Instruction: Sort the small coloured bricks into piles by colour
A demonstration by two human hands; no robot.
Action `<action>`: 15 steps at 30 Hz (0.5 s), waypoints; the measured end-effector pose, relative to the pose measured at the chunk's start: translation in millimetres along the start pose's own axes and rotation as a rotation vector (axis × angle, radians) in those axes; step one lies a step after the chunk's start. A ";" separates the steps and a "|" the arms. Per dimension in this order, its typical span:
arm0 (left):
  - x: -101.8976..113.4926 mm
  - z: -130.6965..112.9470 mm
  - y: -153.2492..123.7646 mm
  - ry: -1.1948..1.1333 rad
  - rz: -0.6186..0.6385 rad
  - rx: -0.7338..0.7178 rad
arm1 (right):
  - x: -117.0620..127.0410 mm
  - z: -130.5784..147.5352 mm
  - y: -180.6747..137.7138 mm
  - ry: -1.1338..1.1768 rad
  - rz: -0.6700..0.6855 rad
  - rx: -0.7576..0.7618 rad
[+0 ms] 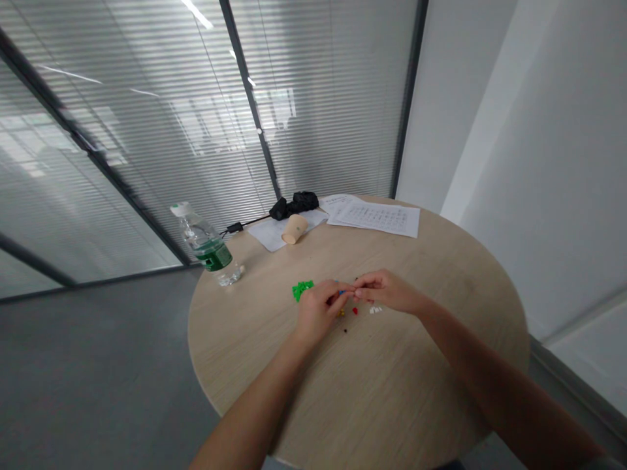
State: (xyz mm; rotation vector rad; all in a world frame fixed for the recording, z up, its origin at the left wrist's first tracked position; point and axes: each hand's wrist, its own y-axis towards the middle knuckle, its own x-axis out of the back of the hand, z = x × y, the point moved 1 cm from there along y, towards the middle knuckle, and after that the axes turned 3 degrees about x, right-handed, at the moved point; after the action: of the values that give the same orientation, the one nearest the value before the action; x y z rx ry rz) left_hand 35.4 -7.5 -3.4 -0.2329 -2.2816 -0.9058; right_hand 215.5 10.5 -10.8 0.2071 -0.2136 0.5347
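Over the middle of the round table, my left hand (317, 305) and my right hand (385, 290) meet at the fingertips. A small blue piece (343, 292), perhaps a toy brick, shows at the closed fingers of my left hand. My right hand is pinched close against it; what it grips is hidden. A cluster of bright green pieces (302, 288) lies just left of my left hand. Below the fingers are small yellow pieces (341, 313), a red piece (355, 311) and several white pieces (375, 309). Nearer me lies a tiny black piece (345, 331).
On the wooden table (392, 398), a clear bottle with a green label (215, 255) stands at the left edge. A paper cup (294, 229) lies tipped on a sheet at the back. Behind it is a black bundle (304, 200); printed papers (377, 217) lie to the right.
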 end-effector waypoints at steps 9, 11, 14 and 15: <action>1.0 -3.0 -0.4 0.070 0.031 0.003 | 1.7 4.1 -4.1 -0.206 0.024 0.021; 1.8 -2.5 -0.3 0.089 0.057 0.032 | 5.3 3.8 -6.2 -0.376 -0.002 0.014; 3.8 -0.9 0.3 0.136 0.165 0.056 | 14.6 -0.8 -9.7 -0.670 -0.042 -0.057; 4.7 -0.5 0.5 0.154 0.220 0.052 | 17.9 -3.5 -10.7 -0.724 -0.023 -0.085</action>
State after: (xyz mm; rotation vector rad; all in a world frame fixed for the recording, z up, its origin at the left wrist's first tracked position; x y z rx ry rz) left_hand 32.3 -7.8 0.1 -0.3701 -2.0864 -0.7253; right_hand 236.6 11.0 -11.1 0.3145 -0.9355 0.4085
